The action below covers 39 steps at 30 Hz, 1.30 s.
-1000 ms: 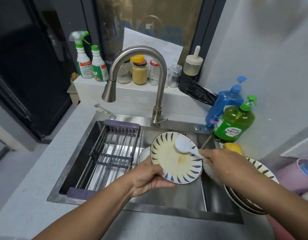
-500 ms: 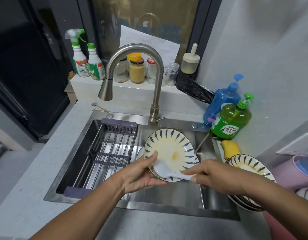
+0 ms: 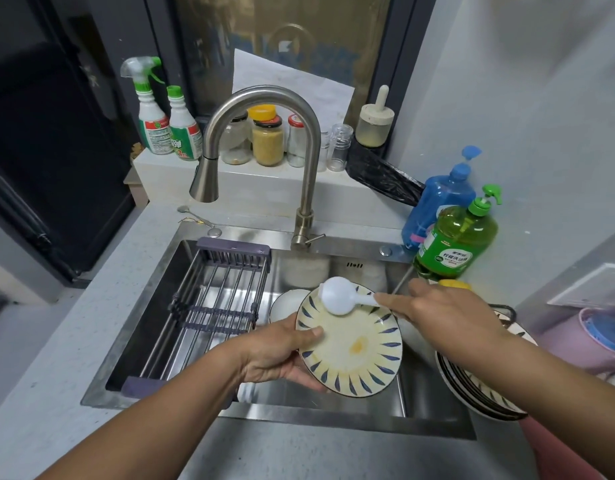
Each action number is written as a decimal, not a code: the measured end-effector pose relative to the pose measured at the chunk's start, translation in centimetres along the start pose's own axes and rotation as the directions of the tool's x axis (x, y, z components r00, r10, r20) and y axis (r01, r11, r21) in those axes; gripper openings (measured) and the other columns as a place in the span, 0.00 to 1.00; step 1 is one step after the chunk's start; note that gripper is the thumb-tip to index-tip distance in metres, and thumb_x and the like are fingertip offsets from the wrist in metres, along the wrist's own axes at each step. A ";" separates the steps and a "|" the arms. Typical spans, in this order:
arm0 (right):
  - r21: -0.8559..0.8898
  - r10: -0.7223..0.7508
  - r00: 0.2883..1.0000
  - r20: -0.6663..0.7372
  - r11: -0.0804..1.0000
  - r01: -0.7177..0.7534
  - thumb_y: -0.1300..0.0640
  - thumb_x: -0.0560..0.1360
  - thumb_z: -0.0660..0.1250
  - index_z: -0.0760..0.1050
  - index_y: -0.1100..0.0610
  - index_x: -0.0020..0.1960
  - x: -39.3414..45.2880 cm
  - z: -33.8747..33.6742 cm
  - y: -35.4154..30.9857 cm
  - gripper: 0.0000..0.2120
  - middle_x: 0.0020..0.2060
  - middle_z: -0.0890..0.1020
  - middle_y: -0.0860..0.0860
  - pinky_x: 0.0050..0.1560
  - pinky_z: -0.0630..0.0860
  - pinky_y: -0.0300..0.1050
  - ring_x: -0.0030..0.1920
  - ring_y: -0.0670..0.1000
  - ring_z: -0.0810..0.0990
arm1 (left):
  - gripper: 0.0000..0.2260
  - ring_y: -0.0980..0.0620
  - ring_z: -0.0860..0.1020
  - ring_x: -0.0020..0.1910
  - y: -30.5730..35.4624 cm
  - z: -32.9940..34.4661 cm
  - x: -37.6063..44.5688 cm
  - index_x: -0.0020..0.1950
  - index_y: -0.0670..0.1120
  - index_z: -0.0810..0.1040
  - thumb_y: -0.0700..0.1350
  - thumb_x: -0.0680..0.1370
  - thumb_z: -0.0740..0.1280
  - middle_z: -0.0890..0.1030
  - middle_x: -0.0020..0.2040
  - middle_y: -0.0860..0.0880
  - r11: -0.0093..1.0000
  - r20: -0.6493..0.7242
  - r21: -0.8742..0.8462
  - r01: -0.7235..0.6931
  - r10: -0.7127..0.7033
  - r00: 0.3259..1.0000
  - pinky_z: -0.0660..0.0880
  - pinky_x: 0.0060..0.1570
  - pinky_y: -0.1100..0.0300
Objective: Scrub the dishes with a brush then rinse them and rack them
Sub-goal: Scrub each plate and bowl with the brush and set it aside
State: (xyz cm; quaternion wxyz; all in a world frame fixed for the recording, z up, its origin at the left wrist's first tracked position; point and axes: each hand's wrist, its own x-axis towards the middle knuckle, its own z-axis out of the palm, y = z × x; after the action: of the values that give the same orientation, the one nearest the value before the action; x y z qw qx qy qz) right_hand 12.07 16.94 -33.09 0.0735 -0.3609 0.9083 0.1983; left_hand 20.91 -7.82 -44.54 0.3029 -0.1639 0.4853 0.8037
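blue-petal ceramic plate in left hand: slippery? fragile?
The cream ceramic plate with blue petals looks glazed and greasy, so probably slick. The left hand grips one rim only while the white brush pushes on it; likely chips if dropped into the steel sink.

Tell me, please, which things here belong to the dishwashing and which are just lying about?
In use: plate in left hand; brush in right hand; rack; faucet; sink; plate stack; soap.

Lying about: sprays; jars; blue bottle; black bag.
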 end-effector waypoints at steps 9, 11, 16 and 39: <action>0.411 -0.043 0.963 0.265 0.909 -0.073 0.47 0.82 0.60 0.72 0.44 0.66 -2.2 1.8 -1.7 0.13 0.54 0.83 0.50 0.55 0.79 0.55 0.52 0.53 0.81 | 0.15 0.37 0.84 0.58 0.3 0.2 1.1 0.71 0.49 0.70 0.46 0.84 0.64 0.79 0.67 0.42 0.968 -0.243 -0.001 -0.252 0.244 0.939 0.83 0.45 0.36; 0.390 -0.009 0.974 0.227 0.917 -0.083 0.48 0.83 0.59 0.73 0.44 0.64 -2.1 2.3 -1.2 0.11 0.51 0.83 0.50 0.53 0.80 0.54 0.50 0.53 0.81 | 0.15 0.37 0.84 0.57 0.2 0.2 1.1 0.72 0.49 0.70 0.46 0.84 0.64 0.79 0.67 0.42 0.964 -0.248 -0.003 -0.267 0.258 0.934 0.83 0.46 0.36; 0.364 0.161 0.984 0.072 0.914 -0.176 0.49 0.84 0.58 0.72 0.37 0.68 -1.2 2.3 0.8 0.15 0.52 0.82 0.51 0.48 0.77 0.49 0.52 0.56 0.81 | 0.18 0.35 0.82 0.60 -0.3 0.7 0.8 0.73 0.48 0.69 0.41 0.84 0.65 0.79 0.68 0.40 0.975 -0.131 -0.078 -0.209 0.197 0.972 0.79 0.52 0.29; 0.263 -0.033 0.997 0.070 0.965 0.013 0.43 0.84 0.55 0.66 0.33 0.71 -2.7 -0.1 0.7 0.15 0.48 0.76 0.46 0.48 0.77 0.52 0.52 0.51 0.78 | 0.22 0.34 0.82 0.61 -1.2 2.3 0.4 0.76 0.47 0.67 0.50 0.83 0.65 0.81 0.66 0.39 0.965 -0.068 -0.179 -0.192 0.182 0.981 0.81 0.52 0.35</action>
State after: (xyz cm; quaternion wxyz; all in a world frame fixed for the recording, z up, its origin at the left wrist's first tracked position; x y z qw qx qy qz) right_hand 13.50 19.06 -32.04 0.1561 -0.3510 0.9190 0.0888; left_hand 21.48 -5.24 -44.48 0.1965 -0.1652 0.4295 0.8658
